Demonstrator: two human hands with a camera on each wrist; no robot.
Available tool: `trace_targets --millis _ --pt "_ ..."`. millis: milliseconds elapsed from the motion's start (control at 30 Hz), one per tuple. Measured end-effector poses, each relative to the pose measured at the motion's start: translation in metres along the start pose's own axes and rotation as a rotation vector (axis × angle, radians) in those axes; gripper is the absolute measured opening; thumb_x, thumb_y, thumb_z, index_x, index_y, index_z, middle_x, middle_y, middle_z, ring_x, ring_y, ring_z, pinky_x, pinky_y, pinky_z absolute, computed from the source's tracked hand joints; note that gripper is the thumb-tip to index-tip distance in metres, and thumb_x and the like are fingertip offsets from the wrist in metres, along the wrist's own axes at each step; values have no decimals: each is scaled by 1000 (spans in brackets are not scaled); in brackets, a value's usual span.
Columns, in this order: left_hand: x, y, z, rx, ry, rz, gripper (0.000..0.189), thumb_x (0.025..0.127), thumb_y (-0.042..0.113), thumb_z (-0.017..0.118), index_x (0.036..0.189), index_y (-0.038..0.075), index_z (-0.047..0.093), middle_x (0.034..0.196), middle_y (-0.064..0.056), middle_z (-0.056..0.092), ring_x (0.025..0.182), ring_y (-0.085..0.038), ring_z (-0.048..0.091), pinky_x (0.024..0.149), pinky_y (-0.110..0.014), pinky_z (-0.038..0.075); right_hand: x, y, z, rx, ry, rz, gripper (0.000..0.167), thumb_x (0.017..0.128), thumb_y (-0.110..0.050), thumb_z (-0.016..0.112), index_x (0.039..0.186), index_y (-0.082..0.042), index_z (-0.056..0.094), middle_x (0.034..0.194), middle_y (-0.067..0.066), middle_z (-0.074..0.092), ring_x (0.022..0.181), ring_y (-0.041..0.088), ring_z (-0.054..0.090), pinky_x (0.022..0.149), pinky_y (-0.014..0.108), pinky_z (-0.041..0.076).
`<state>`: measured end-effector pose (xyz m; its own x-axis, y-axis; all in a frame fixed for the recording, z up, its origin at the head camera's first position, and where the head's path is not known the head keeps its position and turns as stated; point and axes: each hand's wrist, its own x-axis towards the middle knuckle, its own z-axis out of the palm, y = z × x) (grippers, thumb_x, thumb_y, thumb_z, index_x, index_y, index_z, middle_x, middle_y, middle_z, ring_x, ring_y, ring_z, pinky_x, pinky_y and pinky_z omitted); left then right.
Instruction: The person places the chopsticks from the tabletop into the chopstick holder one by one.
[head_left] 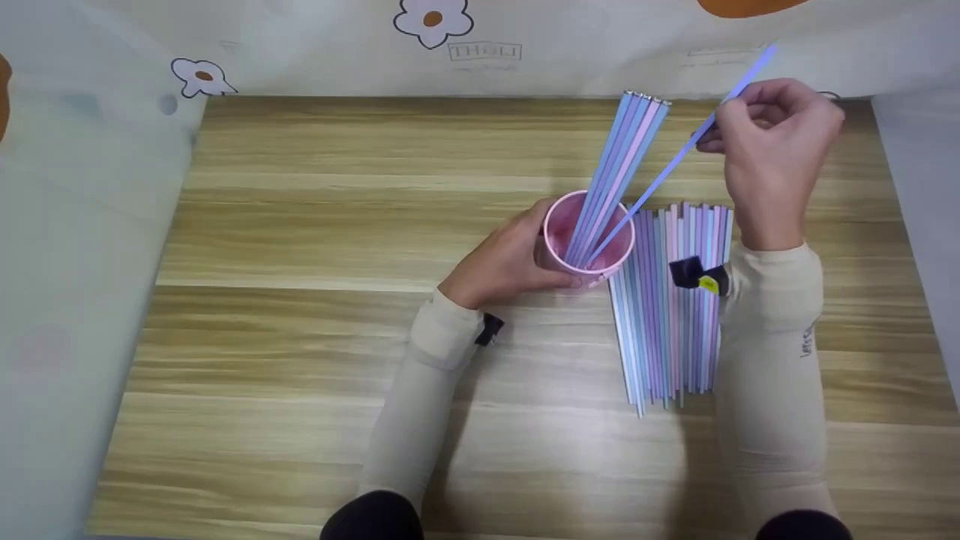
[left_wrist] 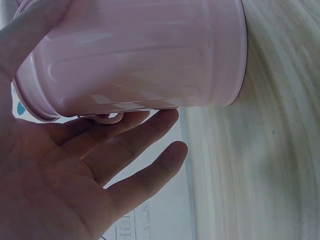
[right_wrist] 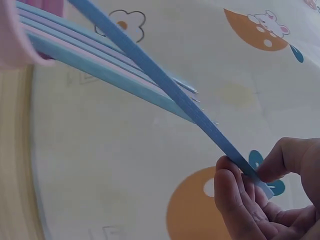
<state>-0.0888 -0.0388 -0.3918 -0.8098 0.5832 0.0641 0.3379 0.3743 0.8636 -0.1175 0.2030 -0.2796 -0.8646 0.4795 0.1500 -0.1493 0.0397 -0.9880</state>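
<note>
My left hand point(head_left: 510, 251) holds a pink pail point(left_wrist: 135, 55) with ribbed sides, its thumb on the near side and its fingers around the far side. Several pastel sticks point(head_left: 622, 172), long and thin, lean in the pail with their silvery tips up. Between thumb and fingers, my right hand point(head_left: 780, 142) pinches a single blue stick point(right_wrist: 165, 85) near its upper end. This stick slants down, its lower end inside the pail. Beside the pail, partly under the right wrist, lies a row of loose sticks point(head_left: 660, 322) in blue, purple, pink and green.
The wood-grain table point(head_left: 300, 337) reaches to a pale wall covering point(head_left: 315, 45) printed with flowers, behind the pail. Small black devices point(head_left: 490, 330) are strapped at both wrists over cream sleeves point(head_left: 772, 375).
</note>
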Motion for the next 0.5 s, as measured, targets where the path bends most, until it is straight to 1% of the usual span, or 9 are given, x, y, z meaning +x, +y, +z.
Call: trace_targets --millis 100,233,400,500 --pt "0 0 0 -12 -1 2 94 72 34 90 149 13 40 136 -1 56 122 -9 51 105 -21 38 -5 9 2 -12 -17 11 14 79 9 49 77 6 62 67 14 64 50 22 63 55 29 57" --pt "0 -1 0 -21 0 2 94 72 34 90 149 13 39 137 -1 55 123 -8 51 106 -22 37 -13 23 5 -70 -53 -6 14 81 8 50 77 3 62 69 12 63 50 20 64 55 28 57" --pt "0 -1 0 -21 0 -1 94 72 34 90 149 12 39 138 -2 55 123 -9 51 106 -22 38 -23 42 8 -191 -120 -58 12 84 5 52 80 1 62 73 9 64 54 17 64 56 25 57" --pt "1 0 0 -16 -7 -6 95 72 34 90 149 12 39 139 -3 54 124 -11 51 106 -22 37 -26 50 9 -219 -146 -87 10 85 4 53 81 1 62 75 8 64 57 16 65 57 23 57"
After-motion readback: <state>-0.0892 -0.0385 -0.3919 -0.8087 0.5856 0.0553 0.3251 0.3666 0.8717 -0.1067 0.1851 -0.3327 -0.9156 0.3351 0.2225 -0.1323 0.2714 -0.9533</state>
